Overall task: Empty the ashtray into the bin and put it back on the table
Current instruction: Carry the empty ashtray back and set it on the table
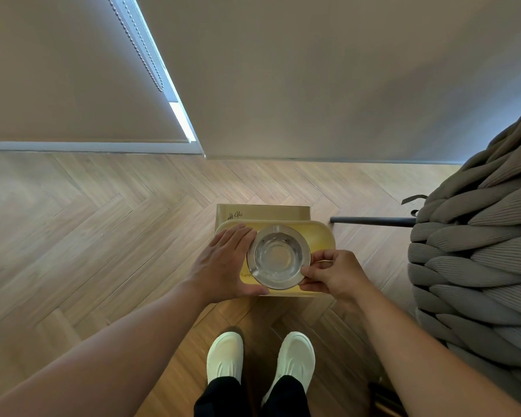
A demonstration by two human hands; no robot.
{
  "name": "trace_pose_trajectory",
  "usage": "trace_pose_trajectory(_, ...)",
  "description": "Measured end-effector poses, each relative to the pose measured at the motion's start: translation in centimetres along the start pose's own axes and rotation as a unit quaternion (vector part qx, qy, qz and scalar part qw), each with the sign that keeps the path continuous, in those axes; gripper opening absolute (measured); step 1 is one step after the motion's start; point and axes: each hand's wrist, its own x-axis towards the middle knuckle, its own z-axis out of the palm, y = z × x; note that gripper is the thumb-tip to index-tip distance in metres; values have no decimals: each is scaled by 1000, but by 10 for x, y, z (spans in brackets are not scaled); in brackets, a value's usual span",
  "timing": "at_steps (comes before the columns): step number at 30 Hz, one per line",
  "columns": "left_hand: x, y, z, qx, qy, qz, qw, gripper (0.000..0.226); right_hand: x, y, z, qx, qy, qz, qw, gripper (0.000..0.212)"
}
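- Nearest the camera, two white shoes [260, 358] with dark trouser legs above them are seen on the herringbone wood floor [103, 221], below and between the two forearms.
- The left hand [226, 261] is held flat and relaxed, fingers stretched out; its palm side is laid against the left edge of the glass ashtray [278, 256]. Nothing is closed in its fingers.
- The right hand [331, 275] is seen pinching the right rim of the ashtray between thumb and fingers.
- The ashtray is thus found between the two hands, with its hollow turned up toward the camera. No contents can be made out inside it.
- Directly under the hands and the ashtray, a yellow bin [322, 236] with rounded corners is placed on the floor.
- Beyond the hands, a cardboard box [265, 212] marked "#46" is set just behind the bin.
- To the right of the right hand, well apart, a chair of thick grey woven cords [475, 251] is seen, with a dark leg [373, 221] on the floor.
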Motion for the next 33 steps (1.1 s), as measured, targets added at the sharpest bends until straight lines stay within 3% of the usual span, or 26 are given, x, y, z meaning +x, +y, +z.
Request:
trace_pose_trajectory(3, -1, 1, 0, 1, 6, 5, 1000, 115, -2, 0, 0, -33, -10, -17, 999, 50)
trace_pose_trajectory(6, -1, 1, -2, 5, 5, 11, 1000, 115, -1, -2, -2, -127, -36, -64, 989, 78)
trace_pose_trajectory(8, 0, 1, -2, 5, 7, 15, 1000, 114, 1, -3, -3, -180, -58, -96, 977, 85)
trace_pose_trajectory(14, 3, -2, -5, 5, 9, 28, 1000, 113, 1, -8, -2, -423, -79, -195, 881, 98)
trace_pose_trajectory(23, 1, 1, -3, 0, 1, 31, 1000, 112, 2, -7, 2, -543, -34, -236, 806, 71)
trace_pose_trajectory(33, -3, 20, -34, -5, -27, 10, 1000, 114, -22, -18, 5, -546, -9, -237, 804, 76)
